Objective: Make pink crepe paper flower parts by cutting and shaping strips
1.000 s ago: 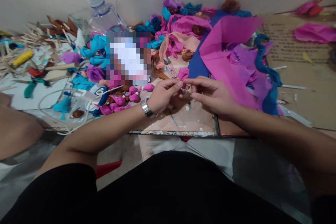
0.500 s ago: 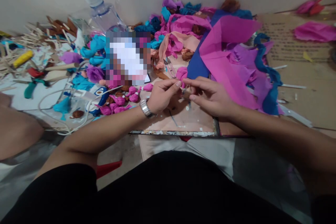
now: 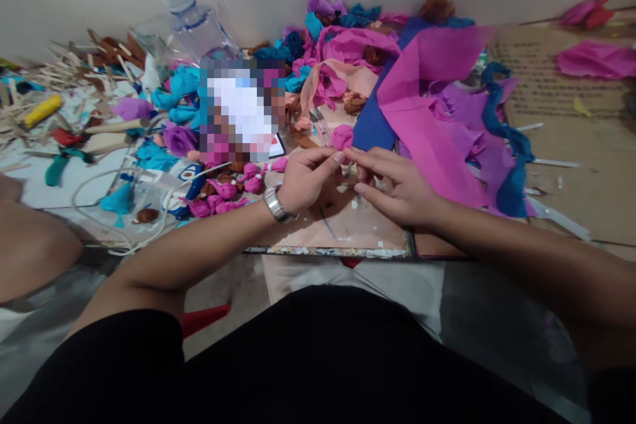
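Note:
Pinched between the thumb and forefinger of my left hand (image 3: pixel 311 175) is a small pink crepe paper bud (image 3: pixel 342 136), its rounded head standing above the fingertips. My right hand (image 3: pixel 392 179) meets it from the other side. Its forefinger reaches the neck of the bud beside my left thumb, while the thumb sits lower and the other fingers curl in. Whatever those fingers hold at the base is too small and shaded to make out. Just behind the bud lies a pair of thread snips (image 3: pixel 322 128).
Finished-looking pink buds (image 3: pixel 226 191) lie left of my wrist, near a white cable (image 3: pixel 166 212). A phone (image 3: pixel 243 109), blurred out, leans before a clear bottle (image 3: pixel 203 30). Pink crepe sheets (image 3: pixel 427 106) spread to the right beside cardboard (image 3: pixel 571 165). Wooden sticks (image 3: pixel 64 73) pile up far left.
Both hands stay in nearly the same place. The bud has shifted slightly left and up, and my right fingers have moved a little left.

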Tool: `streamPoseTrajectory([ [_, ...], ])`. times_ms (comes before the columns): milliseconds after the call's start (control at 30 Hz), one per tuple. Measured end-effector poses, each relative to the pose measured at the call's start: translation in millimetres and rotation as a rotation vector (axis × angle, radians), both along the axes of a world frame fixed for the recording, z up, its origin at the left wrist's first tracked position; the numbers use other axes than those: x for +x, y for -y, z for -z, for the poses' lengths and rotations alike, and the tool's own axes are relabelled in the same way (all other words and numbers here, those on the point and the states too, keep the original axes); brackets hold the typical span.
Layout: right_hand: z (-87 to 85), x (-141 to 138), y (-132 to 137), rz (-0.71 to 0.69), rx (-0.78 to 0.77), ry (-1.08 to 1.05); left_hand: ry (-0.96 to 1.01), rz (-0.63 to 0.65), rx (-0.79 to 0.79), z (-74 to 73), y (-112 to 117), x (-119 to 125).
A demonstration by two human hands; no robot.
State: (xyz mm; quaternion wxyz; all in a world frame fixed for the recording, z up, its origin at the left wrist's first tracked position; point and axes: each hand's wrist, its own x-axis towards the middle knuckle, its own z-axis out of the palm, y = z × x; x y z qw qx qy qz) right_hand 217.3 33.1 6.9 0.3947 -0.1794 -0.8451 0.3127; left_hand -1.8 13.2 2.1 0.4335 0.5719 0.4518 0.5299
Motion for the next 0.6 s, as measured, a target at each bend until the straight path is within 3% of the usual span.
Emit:
streamPoseTrajectory([
  [600,0.0,-1.7,3.8,0.063,0.093,-0.003,-0.027,0.003,0.015,1.9,-1.3,-1.3],
])
